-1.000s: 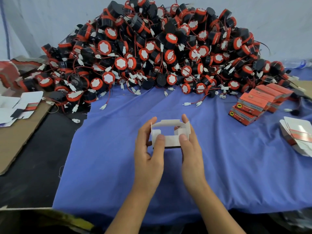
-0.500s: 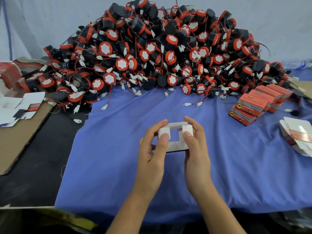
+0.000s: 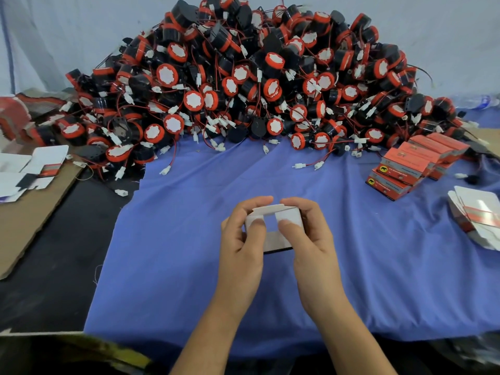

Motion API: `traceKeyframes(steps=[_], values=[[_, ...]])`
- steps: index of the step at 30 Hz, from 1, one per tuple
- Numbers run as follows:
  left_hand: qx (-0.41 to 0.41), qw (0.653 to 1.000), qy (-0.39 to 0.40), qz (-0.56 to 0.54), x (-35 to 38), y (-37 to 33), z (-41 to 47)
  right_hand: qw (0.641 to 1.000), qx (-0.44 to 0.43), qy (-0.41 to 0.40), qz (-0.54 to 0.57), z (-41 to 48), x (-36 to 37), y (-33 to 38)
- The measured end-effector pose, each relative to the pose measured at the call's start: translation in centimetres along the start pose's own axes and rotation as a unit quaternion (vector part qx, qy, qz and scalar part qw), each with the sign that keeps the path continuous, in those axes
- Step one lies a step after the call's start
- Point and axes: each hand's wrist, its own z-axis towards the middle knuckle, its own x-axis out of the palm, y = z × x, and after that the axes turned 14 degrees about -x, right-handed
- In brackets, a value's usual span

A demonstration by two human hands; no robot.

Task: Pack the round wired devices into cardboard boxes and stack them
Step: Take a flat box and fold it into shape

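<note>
Right now, your left hand [image 3: 240, 247] and right hand [image 3: 311, 244] hold one small white box [image 3: 290, 216] over the near middle of the blue cloth [image 3: 189, 239]. Your fingers curl round its two sides, and both thumbs press on its little flaps. Flat boxes [image 3: 476, 215] lie at the right edge of the cloth. More flat ones sit on brown cardboard [image 3: 27, 220] off the cloth's left side. Farther back, on the right part of the cloth, red closed boxes [image 3: 414, 163] are stacked. At the far end of the cloth, the round devices [image 3: 257, 85], red and black with thin wires, make a big pile.
</note>
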Motion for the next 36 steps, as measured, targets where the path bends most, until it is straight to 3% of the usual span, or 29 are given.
traceKeyframes(steps=[14, 19, 23, 28, 36], values=[[0.042, 0.998, 0.036, -0.019, -0.7, -0.7, -0.2, 1.0, 0.019, -0.018, -0.001, -0.3, 0.2, 0.4], [-0.012, 0.998, 0.04, -0.047, -0.8, -0.3, 0.4, 0.999, 0.028, -0.017, 0.002, -0.4, 0.0, 0.2], [-0.025, 0.993, 0.092, -0.071, -1.2, -0.5, 0.5, 0.998, 0.05, -0.008, 0.03, -0.3, -0.5, 0.2], [-0.032, 0.96, 0.237, -0.149, -2.3, -1.3, 0.2, 0.99, 0.083, -0.022, 0.113, 0.1, -1.7, 0.6], [0.007, 0.973, 0.199, -0.12, -2.3, -1.3, 0.4, 0.986, 0.075, -0.001, 0.15, 0.4, -2.2, 1.2]])
